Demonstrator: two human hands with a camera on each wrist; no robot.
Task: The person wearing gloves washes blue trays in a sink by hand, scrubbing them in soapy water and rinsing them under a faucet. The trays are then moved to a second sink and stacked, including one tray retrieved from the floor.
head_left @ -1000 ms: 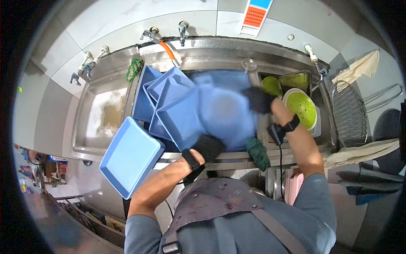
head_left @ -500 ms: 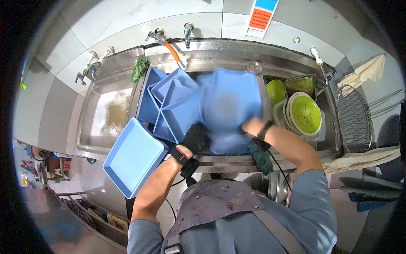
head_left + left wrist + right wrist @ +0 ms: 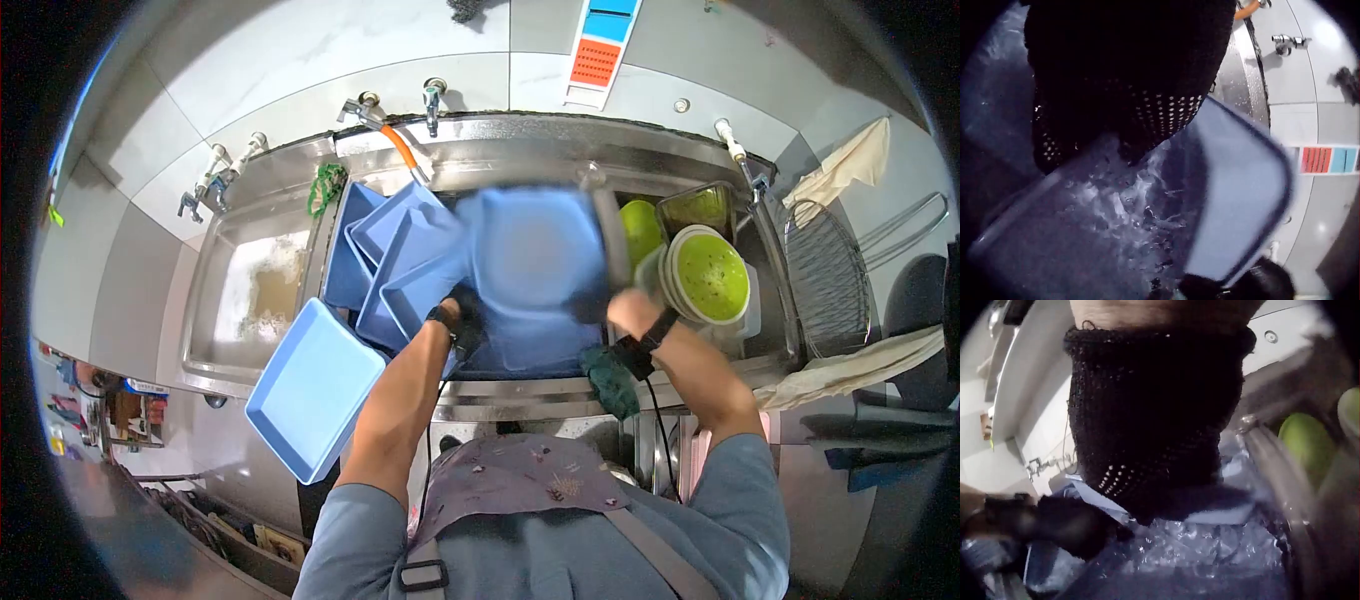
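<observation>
A blue rectangular tray point(image 3: 540, 245), blurred by motion, is in the water of the middle sink basin. My left hand point(image 3: 466, 318), in a black knit glove with white dots, grips its left side; in the left wrist view, that glove point(image 3: 1129, 81) covers part of the rim. At the opposite side my right hand point(image 3: 596, 308), gloved alike, holds the edge. Water ripples around the right glove point(image 3: 1154, 412) in its wrist view, and the fingertips are hidden. Several blue trays point(image 3: 400, 250) lie piled just left of the left hand.
Another blue tray point(image 3: 315, 390) rests over the sink's front edge. Green bowls point(image 3: 712, 275) are stacked in the right basin, and a dark green cloth point(image 3: 610, 382) hangs at the front rim. An orange hose point(image 3: 400, 148) comes from the back tap. The left basin point(image 3: 215, 330) holds suds.
My right hand has come from the tray's far right corner down to its near right side. The left hand has shifted slightly up along the left side. The tray keeps moving in the water.
</observation>
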